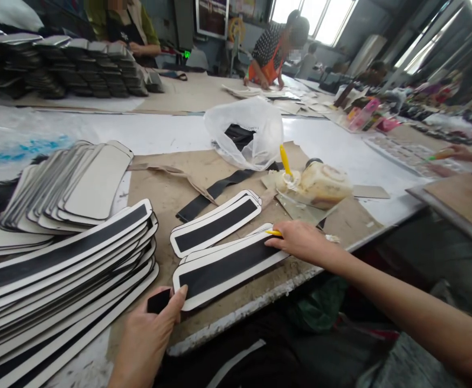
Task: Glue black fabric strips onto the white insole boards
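A long cream panel (195, 302) with a black strip down its middle lies in front of me, on top of similar panels. At its left end, my left hand (155, 323) rests its thumb on the rim, its fingers curled around a small black piece (159, 302). My right hand (300, 242) is at the panel's right end, closed on a slim yellow stick (274, 233); the rest of the stick is hidden. Just behind lies another cream panel with a black strip (220, 223).
Stacked strip panels (66, 258) and plain cream panels (94, 188) fill the left. Behind are a black band (215, 194), a plastic bag (260, 129) and a stained glue container (320, 183) beside a yellow handle (285, 160). Across the table, people work; another person's hand (462, 153) is at right.
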Demonstrator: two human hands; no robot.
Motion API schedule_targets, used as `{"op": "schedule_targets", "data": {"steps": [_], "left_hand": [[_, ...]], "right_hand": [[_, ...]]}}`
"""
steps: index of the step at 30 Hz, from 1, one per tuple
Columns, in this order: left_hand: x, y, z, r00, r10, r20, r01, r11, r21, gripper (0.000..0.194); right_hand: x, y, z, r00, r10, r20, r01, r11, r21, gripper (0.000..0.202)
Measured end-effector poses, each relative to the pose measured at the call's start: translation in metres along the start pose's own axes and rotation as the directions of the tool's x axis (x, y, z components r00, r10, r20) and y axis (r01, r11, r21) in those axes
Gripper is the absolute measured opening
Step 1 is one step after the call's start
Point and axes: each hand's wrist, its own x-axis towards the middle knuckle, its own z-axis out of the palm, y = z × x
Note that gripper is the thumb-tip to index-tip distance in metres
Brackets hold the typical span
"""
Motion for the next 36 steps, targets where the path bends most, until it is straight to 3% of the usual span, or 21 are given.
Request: {"op": "schedule_targets", "data": {"steps": [14, 30, 36], "left_hand": [[-0.005, 0.01, -0.001, 1.0, -0.024, -0.001, 0.024, 0.997, 0.077, 0.043], [-0.01, 0.024, 0.003, 1.0, -0.028, 0.004, 0.028, 1.0, -0.006, 0.038], [-0.01, 0.022, 0.003, 1.0, -0.025, 0.006, 0.025, 0.999, -0.041, 0.041]], "right_hand": [[0.006, 0.005, 0.007, 0.999, -0.035, 0.015, 0.034, 0.999, 0.04, 0.03], [0.018, 0.025, 0.031, 0.985, -0.17, -0.029, 0.173, 0.976, 0.134, 0.029], [0.01, 0.018, 0.025, 0.987, -0.152, -0.055, 0.156, 0.985, 0.077, 0.029]]}}
